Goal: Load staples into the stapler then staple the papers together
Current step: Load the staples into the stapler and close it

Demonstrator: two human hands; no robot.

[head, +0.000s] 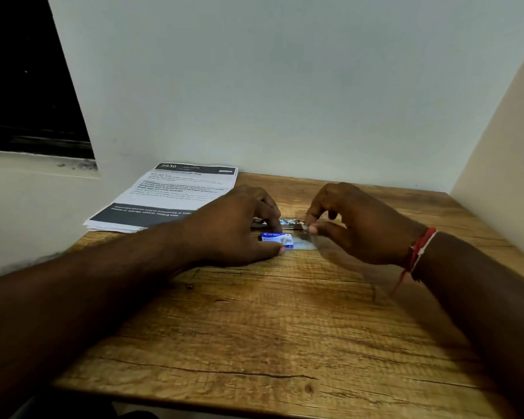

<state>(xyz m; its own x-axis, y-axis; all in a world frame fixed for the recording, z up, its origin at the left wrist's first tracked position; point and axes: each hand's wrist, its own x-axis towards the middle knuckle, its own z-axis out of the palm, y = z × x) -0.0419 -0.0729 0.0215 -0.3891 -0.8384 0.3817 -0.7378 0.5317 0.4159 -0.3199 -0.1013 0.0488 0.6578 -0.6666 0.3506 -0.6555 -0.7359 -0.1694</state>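
Note:
A small blue staple box (277, 239) lies on the wooden table (270, 328). My left hand (239, 225) holds it between thumb and fingers. My right hand (354, 222) is just right of the box, thumb and forefinger pinched on something small and blurred, perhaps the box's inner tray or a staple strip (306, 229). Behind the box, between both hands, lies the stapler (289, 223), dark and metallic and mostly hidden. A stack of printed papers (176, 195) rests at the table's far left corner.
A pale wall runs along the back of the table and a beige panel (502, 176) closes the right side. A dark window opening (28, 86) is at upper left. A red thread bracelet is on my right wrist.

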